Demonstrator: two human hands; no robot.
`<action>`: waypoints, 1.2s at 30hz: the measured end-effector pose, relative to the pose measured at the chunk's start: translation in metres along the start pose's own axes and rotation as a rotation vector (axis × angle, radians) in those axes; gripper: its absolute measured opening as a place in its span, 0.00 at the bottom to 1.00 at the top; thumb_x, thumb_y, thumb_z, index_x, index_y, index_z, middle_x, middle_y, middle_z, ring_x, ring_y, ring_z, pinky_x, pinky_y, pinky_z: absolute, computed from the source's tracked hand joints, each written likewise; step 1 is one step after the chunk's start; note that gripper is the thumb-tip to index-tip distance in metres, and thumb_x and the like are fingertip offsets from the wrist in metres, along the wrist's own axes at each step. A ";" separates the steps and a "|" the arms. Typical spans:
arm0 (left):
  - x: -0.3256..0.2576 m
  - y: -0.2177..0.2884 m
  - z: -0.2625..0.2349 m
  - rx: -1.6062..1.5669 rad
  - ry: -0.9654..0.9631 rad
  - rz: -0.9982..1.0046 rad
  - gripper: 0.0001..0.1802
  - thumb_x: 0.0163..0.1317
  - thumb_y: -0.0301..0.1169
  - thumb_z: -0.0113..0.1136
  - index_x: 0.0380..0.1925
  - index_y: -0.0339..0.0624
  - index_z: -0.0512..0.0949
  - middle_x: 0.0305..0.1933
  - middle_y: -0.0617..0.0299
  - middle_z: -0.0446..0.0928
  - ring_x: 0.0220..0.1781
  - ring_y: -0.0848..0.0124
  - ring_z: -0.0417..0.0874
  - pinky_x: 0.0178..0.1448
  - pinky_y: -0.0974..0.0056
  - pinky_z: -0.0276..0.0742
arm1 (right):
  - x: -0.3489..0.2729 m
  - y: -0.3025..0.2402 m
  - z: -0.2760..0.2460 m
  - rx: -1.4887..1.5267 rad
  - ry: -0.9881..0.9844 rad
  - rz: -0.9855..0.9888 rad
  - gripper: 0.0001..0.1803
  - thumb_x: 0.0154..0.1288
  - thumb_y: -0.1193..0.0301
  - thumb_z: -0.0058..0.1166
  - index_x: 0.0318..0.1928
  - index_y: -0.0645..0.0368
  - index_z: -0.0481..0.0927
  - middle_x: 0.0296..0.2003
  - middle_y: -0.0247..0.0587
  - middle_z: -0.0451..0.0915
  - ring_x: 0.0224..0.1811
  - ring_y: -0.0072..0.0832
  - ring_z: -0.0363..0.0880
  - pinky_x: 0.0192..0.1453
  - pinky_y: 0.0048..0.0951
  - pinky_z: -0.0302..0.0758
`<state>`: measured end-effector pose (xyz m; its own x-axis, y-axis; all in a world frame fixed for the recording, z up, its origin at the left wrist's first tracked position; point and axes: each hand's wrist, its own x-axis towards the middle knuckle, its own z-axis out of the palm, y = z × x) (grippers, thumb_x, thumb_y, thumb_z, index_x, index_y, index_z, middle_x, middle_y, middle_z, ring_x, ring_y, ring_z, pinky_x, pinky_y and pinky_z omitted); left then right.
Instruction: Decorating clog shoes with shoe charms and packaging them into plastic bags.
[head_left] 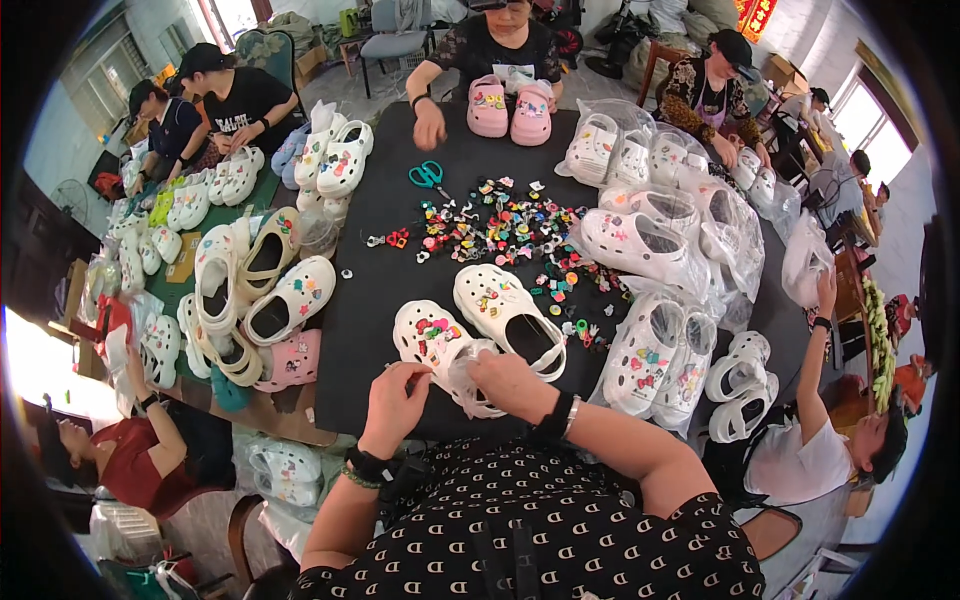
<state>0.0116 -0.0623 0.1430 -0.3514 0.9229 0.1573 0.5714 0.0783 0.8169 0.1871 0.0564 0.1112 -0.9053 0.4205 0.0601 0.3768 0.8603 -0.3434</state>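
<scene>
Two white clogs with colourful charms lie on the black table in front of me. The nearer white clog [432, 330] has red, green and yellow charms on its toe, and its heel is partly covered by clear plastic film [462, 378]. My right hand [512, 388] is closed on that crumpled film above the shoe opening. Beside the same clog's left edge, my left hand [393, 402] pinches finger and thumb together; what is between them is too small to make out. The second white clog [490, 292] lies just beyond, its dark opening uncovered.
A heap of loose charms [500, 222] spreads beyond the clogs, with teal-handled scissors [425, 175] behind it. Bagged white clogs [655, 350] crowd the right side. More clogs [290, 298] are piled at left. Across the table, a person sits behind pink clogs [488, 106]; others work around.
</scene>
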 end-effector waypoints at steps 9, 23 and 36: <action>-0.011 -0.013 -0.014 0.035 0.047 -0.119 0.05 0.56 0.24 0.61 0.32 0.36 0.81 0.28 0.56 0.80 0.25 0.67 0.78 0.32 0.67 0.73 | 0.026 0.003 0.040 0.184 -0.130 0.027 0.12 0.54 0.72 0.54 0.36 0.68 0.78 0.34 0.58 0.79 0.35 0.49 0.81 0.42 0.40 0.77; -0.014 -0.049 0.038 0.131 -0.117 -0.213 0.52 0.53 0.42 0.69 0.67 0.25 0.47 0.67 0.37 0.58 0.70 0.48 0.59 0.72 0.54 0.55 | 0.013 0.003 0.042 0.091 -0.303 -0.015 0.29 0.60 0.68 0.53 0.58 0.71 0.66 0.56 0.62 0.69 0.56 0.49 0.74 0.52 0.48 0.71; -0.003 -0.064 0.076 -0.028 -0.186 -0.392 0.63 0.49 0.41 0.71 0.69 0.28 0.33 0.68 0.17 0.30 0.74 0.32 0.28 0.75 0.46 0.42 | -0.041 0.068 -0.039 0.010 0.084 0.112 0.06 0.57 0.74 0.48 0.35 0.57 0.76 0.32 0.43 0.73 0.34 0.41 0.78 0.35 0.39 0.75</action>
<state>0.0325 -0.0415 0.0485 -0.3968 0.8778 -0.2684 0.4001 0.4285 0.8101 0.2576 0.1085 0.1224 -0.8378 0.5370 0.0987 0.4725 0.8036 -0.3618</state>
